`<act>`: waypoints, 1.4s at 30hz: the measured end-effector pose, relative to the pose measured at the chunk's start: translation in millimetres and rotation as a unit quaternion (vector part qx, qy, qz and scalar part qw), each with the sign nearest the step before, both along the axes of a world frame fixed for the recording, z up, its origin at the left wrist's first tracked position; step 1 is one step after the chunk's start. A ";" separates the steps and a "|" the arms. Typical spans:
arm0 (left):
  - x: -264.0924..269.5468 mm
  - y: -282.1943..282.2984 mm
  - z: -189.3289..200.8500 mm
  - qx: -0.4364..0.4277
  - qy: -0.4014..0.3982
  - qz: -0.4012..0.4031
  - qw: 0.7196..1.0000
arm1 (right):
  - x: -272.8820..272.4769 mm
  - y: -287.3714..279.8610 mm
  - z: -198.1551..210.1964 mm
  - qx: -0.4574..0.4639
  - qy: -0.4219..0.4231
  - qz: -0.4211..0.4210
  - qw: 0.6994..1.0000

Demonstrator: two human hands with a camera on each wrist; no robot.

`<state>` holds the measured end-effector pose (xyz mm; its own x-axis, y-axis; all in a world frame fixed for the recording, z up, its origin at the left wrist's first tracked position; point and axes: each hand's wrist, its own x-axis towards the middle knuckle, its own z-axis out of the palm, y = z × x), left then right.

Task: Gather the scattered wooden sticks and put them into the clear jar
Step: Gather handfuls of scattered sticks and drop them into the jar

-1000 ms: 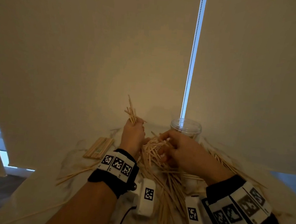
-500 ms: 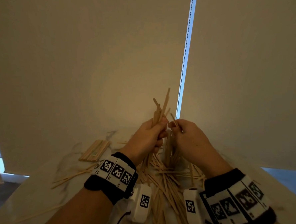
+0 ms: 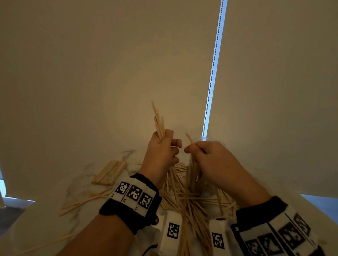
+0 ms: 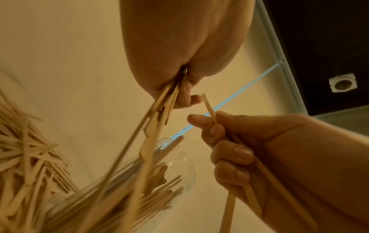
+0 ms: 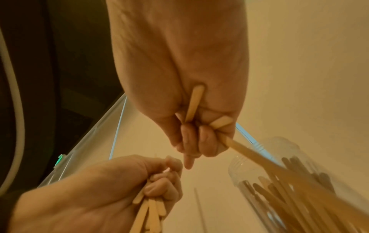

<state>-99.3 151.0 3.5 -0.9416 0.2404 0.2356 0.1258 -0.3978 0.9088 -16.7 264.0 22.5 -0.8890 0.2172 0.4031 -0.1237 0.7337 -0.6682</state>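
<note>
1. The table (image 3: 40,215) is carrying the whole job — a pale top against a blank wall, with a large tangle of scattered sticks (image 3: 187,200) lying in front of the person and thinner strays trailing off to the left.
2. The clear jar (image 5: 283,178) is standing upright at the far edge of that tangle, just behind the right hand, and it is already holding a good number of sticks; a neat stack of sticks (image 3: 111,172) is lying well to its left.
3. The left hand (image 3: 161,151) is gripping a bundle of sticks (image 3: 158,120) in a closed fist, their ends poking up above the knuckles.
4. The right hand (image 3: 208,156) is curling round a few sticks (image 4: 208,107) of its own, held just in front of the jar's mouth; the two hands are nearly touching but not joined.
5. Judging from this, the step in hand is loading — gathered sticks are being brought to the jar. The next move is calling for the held sticks to be turned lengthwise and lined up with the opening, so that they are sliding in beside those already standing there and not jamming across them.
6. Much is staying unclear: the right hand is covering most of the jar in the head view, the wrist views are blurring the lower sticks, and how many sticks each hand is holding cannot be counted.
</note>
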 end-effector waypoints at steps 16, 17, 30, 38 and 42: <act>36.6 18.3 -8.0 -0.110 0.052 -0.145 0.982 | -3.4 -0.3 3.7 -0.193 0.179 -0.027 0.964; 37.6 19.4 -8.9 -0.124 0.068 -0.140 0.980 | -3.5 1.2 3.1 -0.176 0.172 -0.029 0.969; 49.9 25.1 -5.1 -0.072 0.090 -0.145 0.983 | 2.5 1.0 8.3 -0.145 0.161 0.038 0.975; 39.3 18.9 -5.2 -0.114 0.102 -0.167 0.974 | 6.7 4.0 17.5 -0.235 0.130 0.051 0.962; 38.7 23.8 -8.7 -0.228 0.153 -0.119 0.954 | 14.3 0.5 20.1 -0.224 0.099 0.049 0.968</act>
<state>-60.6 174.8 -5.2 -0.7515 0.5820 0.3108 0.3684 -0.0206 0.9294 -2.4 264.5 42.5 -0.8289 0.3289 0.4525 -0.3359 0.3543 -0.8727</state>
